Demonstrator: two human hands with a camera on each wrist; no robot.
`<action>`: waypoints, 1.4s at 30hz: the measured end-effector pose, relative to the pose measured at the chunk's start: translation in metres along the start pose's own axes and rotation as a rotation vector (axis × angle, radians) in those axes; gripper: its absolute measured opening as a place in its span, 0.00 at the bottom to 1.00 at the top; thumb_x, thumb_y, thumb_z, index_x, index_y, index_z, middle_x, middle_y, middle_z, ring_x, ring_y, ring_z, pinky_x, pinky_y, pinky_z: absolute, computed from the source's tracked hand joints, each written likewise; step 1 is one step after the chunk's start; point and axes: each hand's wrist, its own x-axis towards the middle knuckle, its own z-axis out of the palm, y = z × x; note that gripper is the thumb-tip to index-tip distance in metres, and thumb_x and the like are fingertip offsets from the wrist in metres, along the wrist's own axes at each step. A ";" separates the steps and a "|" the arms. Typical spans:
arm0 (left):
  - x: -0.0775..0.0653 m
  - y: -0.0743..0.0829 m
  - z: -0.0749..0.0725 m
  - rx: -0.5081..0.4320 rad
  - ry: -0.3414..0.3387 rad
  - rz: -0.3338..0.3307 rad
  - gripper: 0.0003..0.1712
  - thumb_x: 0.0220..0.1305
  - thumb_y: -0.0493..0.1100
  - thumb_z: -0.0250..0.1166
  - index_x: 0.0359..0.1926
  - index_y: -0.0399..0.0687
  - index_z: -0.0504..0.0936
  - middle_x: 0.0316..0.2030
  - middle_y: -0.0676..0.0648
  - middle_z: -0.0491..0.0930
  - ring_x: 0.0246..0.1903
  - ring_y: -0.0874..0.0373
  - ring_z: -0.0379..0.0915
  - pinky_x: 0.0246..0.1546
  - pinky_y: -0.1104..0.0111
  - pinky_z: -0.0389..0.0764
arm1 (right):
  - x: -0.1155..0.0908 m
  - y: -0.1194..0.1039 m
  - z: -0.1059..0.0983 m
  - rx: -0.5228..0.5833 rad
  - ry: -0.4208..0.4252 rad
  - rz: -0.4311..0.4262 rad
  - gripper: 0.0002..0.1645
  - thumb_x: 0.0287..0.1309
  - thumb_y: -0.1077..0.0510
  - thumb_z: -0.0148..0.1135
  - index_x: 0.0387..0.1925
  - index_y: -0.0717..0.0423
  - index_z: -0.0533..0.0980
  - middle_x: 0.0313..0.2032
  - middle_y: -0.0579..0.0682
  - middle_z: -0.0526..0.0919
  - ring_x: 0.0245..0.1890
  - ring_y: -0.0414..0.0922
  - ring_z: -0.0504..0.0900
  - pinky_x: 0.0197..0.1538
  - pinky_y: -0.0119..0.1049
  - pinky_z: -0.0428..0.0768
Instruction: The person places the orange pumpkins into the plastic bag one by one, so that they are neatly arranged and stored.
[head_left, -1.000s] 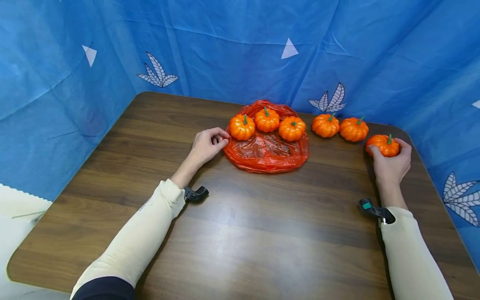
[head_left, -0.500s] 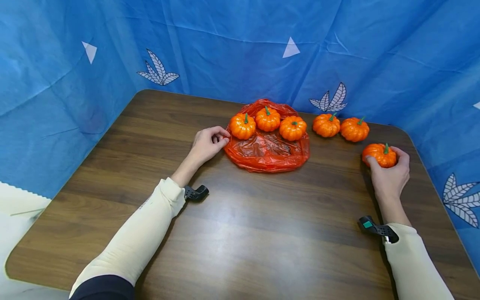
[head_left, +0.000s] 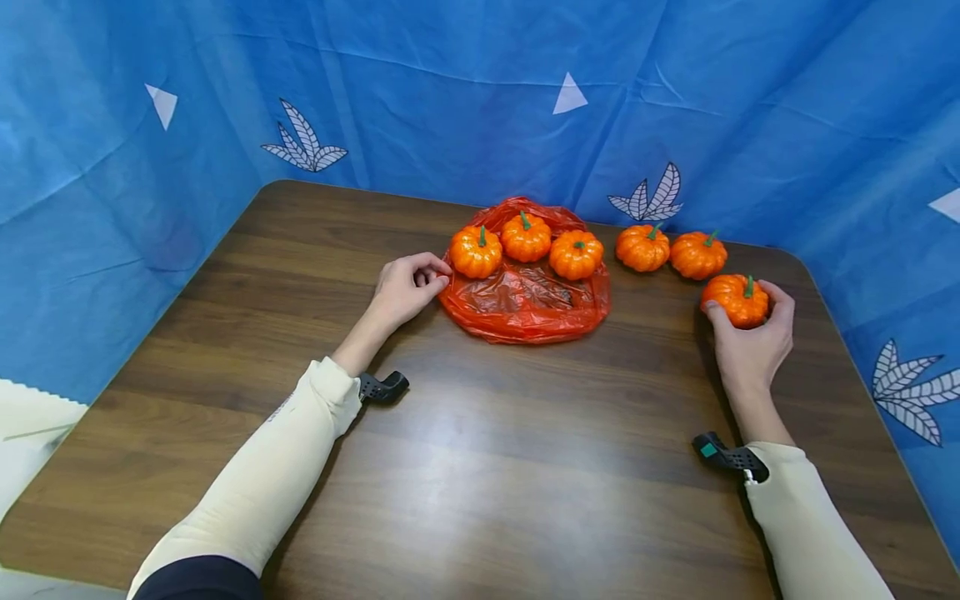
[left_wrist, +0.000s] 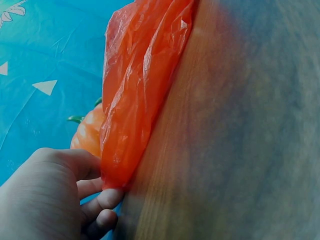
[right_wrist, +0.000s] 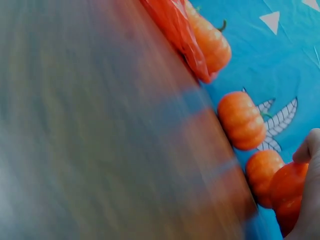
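Note:
My left hand (head_left: 405,287) pinches the left edge of a red plastic bag (head_left: 525,323), thumb and fingers meeting at its rim in the left wrist view. The bag lies open at the back of the table. Inside it sit three small orange pumpkins with green stems: a left pumpkin (head_left: 474,253), a middle pumpkin (head_left: 527,239) and a right pumpkin (head_left: 576,257). At the right, my right hand (head_left: 756,346) grips another pumpkin (head_left: 731,302) between thumb and fingers, stem up. Whether this pumpkin touches the table I cannot tell.
Two more pumpkins, one nearer the bag (head_left: 642,248) and one farther right (head_left: 697,257), stand side by side near the table's back edge, between bag and right hand. A blue curtain (head_left: 450,100) hangs behind the brown wooden table (head_left: 510,450).
My right hand has shifted left with the gripped pumpkin, bringing it closer to the two loose pumpkins. The left hand keeps its hold on the bag's edge. The head view has turned slightly.

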 end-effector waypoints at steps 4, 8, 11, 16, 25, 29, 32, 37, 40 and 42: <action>0.000 -0.001 0.000 -0.001 0.003 0.003 0.05 0.69 0.42 0.69 0.43 0.49 0.89 0.30 0.48 0.79 0.27 0.53 0.70 0.31 0.66 0.67 | -0.006 -0.006 0.004 0.065 0.037 -0.035 0.41 0.58 0.45 0.76 0.70 0.37 0.68 0.68 0.42 0.73 0.66 0.40 0.70 0.72 0.33 0.63; 0.000 -0.001 0.000 -0.001 0.005 0.004 0.05 0.69 0.42 0.69 0.43 0.50 0.89 0.30 0.48 0.79 0.28 0.54 0.70 0.31 0.67 0.67 | -0.015 -0.015 0.010 0.117 0.050 -0.056 0.41 0.58 0.47 0.77 0.70 0.39 0.68 0.67 0.40 0.72 0.66 0.39 0.70 0.71 0.31 0.63; 0.001 -0.002 0.000 -0.002 0.006 0.005 0.05 0.69 0.42 0.69 0.43 0.50 0.89 0.30 0.48 0.79 0.28 0.54 0.70 0.31 0.67 0.66 | -0.023 -0.023 0.018 0.155 0.040 -0.074 0.41 0.58 0.48 0.77 0.70 0.41 0.68 0.67 0.41 0.72 0.65 0.38 0.70 0.71 0.29 0.64; 0.000 -0.002 -0.003 -0.002 0.011 0.002 0.05 0.69 0.42 0.69 0.43 0.49 0.89 0.30 0.48 0.79 0.27 0.54 0.70 0.31 0.68 0.66 | -0.040 -0.043 0.042 0.200 -0.012 -0.120 0.41 0.58 0.49 0.77 0.70 0.44 0.68 0.67 0.45 0.73 0.66 0.40 0.71 0.71 0.29 0.66; -0.001 -0.001 -0.002 0.005 0.009 0.001 0.05 0.69 0.42 0.70 0.43 0.49 0.89 0.29 0.48 0.80 0.27 0.54 0.70 0.30 0.68 0.66 | -0.063 -0.071 0.079 0.298 -0.067 -0.189 0.44 0.56 0.50 0.78 0.69 0.52 0.65 0.67 0.48 0.72 0.67 0.40 0.72 0.73 0.30 0.66; 0.000 0.000 -0.001 0.001 0.006 0.007 0.05 0.69 0.42 0.69 0.43 0.49 0.89 0.30 0.48 0.80 0.27 0.54 0.70 0.31 0.68 0.67 | -0.069 -0.080 0.088 0.305 -0.084 -0.211 0.44 0.56 0.49 0.77 0.68 0.50 0.64 0.66 0.48 0.72 0.67 0.40 0.72 0.73 0.31 0.67; 0.000 0.001 -0.001 -0.002 0.004 0.005 0.05 0.69 0.42 0.69 0.43 0.49 0.89 0.30 0.48 0.80 0.27 0.54 0.70 0.31 0.68 0.67 | -0.072 -0.085 0.096 0.296 -0.074 -0.269 0.43 0.55 0.49 0.77 0.67 0.51 0.65 0.65 0.48 0.74 0.66 0.41 0.74 0.72 0.34 0.68; -0.001 0.001 -0.001 0.002 0.003 -0.002 0.05 0.69 0.42 0.69 0.43 0.49 0.89 0.30 0.48 0.79 0.27 0.54 0.70 0.31 0.67 0.67 | -0.078 -0.095 0.108 0.273 -0.066 -0.357 0.44 0.51 0.47 0.78 0.66 0.52 0.68 0.63 0.49 0.75 0.65 0.41 0.74 0.72 0.38 0.69; -0.001 0.001 -0.001 0.002 0.003 -0.004 0.06 0.69 0.42 0.69 0.43 0.49 0.89 0.30 0.47 0.80 0.28 0.53 0.70 0.31 0.67 0.67 | -0.083 -0.104 0.115 0.274 -0.091 -0.385 0.44 0.50 0.45 0.78 0.66 0.53 0.68 0.62 0.50 0.75 0.64 0.41 0.74 0.71 0.39 0.70; -0.001 0.001 -0.001 0.002 0.002 -0.005 0.05 0.69 0.42 0.69 0.43 0.49 0.89 0.30 0.48 0.80 0.28 0.53 0.70 0.31 0.67 0.67 | -0.087 -0.109 0.120 0.273 -0.112 -0.403 0.45 0.50 0.45 0.78 0.66 0.54 0.68 0.62 0.50 0.75 0.64 0.42 0.75 0.71 0.40 0.71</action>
